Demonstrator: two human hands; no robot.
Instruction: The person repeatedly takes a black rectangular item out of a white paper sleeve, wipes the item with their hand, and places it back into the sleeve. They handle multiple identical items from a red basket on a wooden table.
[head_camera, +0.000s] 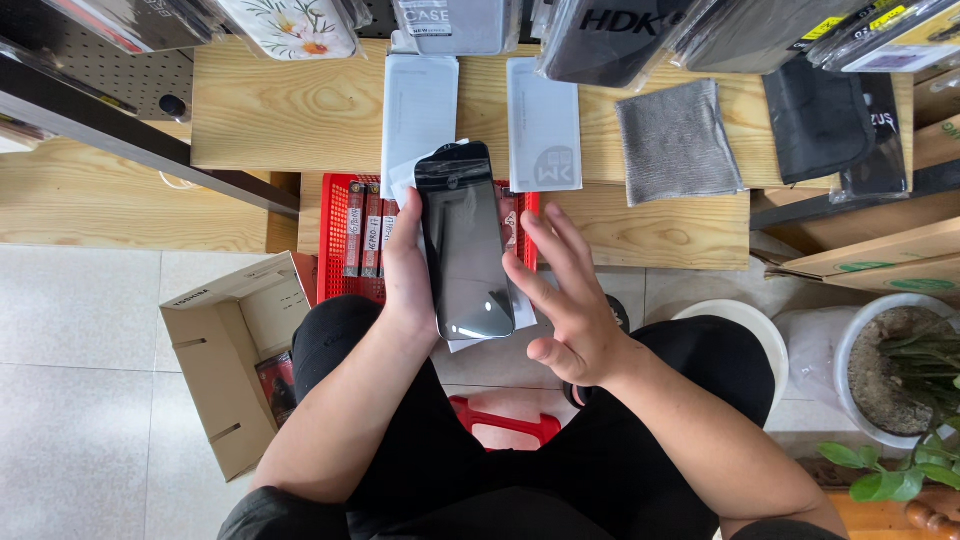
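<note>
My left hand grips a black smartphone by its left edge, screen up, over my lap. A white sheet shows under the phone's right and lower edges. Just right of the phone, my right hand hovers with its fingers spread, fingertips close to the phone's right edge, holding nothing.
A wooden bench ahead holds two white flat packets, a grey cloth and a black pouch. A red basket sits under it. An open cardboard box lies left; a potted plant stands right.
</note>
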